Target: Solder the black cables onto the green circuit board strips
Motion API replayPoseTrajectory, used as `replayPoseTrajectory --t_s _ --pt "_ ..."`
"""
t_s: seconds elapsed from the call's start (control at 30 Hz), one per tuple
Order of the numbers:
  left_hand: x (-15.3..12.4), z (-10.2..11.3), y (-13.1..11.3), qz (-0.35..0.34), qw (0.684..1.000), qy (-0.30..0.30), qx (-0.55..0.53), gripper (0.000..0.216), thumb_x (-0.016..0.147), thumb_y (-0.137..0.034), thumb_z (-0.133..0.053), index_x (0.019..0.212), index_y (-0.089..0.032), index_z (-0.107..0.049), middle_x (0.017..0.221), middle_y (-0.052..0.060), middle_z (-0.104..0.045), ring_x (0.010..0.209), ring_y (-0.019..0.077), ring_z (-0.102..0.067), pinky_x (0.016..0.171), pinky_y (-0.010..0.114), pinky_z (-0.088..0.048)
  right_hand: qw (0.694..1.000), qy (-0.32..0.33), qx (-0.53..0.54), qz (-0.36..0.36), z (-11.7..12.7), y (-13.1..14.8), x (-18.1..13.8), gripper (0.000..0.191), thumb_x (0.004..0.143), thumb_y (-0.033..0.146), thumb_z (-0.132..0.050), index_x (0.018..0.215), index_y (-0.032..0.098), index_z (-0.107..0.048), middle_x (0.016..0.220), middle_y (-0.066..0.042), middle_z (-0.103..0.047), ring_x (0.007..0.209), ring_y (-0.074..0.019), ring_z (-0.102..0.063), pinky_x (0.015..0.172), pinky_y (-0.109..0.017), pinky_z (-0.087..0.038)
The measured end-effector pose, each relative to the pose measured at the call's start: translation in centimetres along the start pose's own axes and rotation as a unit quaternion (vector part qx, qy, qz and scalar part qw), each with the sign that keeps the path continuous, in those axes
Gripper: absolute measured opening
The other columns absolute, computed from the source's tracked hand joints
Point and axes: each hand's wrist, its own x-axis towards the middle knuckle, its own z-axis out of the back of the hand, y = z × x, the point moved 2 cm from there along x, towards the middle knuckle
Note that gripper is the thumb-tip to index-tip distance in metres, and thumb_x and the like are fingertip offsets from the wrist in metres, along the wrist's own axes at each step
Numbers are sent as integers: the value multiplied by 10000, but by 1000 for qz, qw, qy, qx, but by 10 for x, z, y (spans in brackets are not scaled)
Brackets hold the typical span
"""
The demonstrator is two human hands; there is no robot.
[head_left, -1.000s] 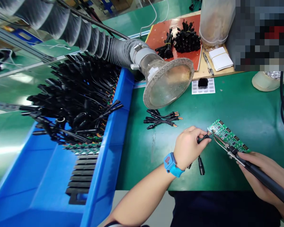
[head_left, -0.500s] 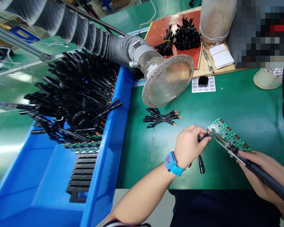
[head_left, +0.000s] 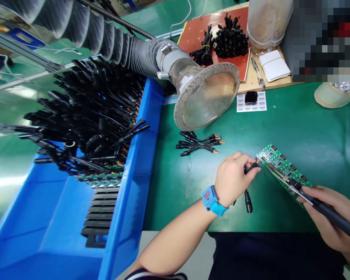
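Left hand pinched shut on a thin black cable with coloured wires, gripped near its wire end, probably to steady the wires at the near-left end of a long green circuit board above the green tabletop. Right hand curled round a black-handled, metal-tipped soldering iron, pen-fashion, likely for fine control. Tip near that same end; contact unclear.

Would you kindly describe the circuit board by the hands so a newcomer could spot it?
Right of the blue bin, find the left hand with the blue wristband. The green circuit board is just to its right. Unlike the black cables nearby, it is flat, with four small displays in a row.
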Motion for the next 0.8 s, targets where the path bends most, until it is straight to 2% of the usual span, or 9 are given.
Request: replayPoseTrajectory --t_s 0.2,0.4,0.8 --pt "-1 0 0 -6 1000 -3 1 106 739 -231 -692 825 -195 -640 732 -8 -584 685 131 -534 596 237 -422 999 3 16 34 -1 1 5 395 748 91 -608 1125 204 -578 902 -20 -662 787 -162 -641 724 -282 -524" --pt "-2 1 -1 -20 1000 -2 -14 114 753 -218 -686 858 -199 -646 739 -8 -587 685 124 -540 596 232 -432 998 10 13 65 -5 1 9 458 749 89 -620 1188 198 -544 930 -38 -666 791 -171 -642 711 -303 -536" --pt "-4 -1 0 -24 999 -25 7 142 750 -231 -684 885 -195 -657 752 -1 -606 656 118 -554 585 233 -450 998 3 18 66 -6 5 10 487 724 55 -639 1185 190 -554 932 -35 -662 795 -160 -637 739 -305 -523"
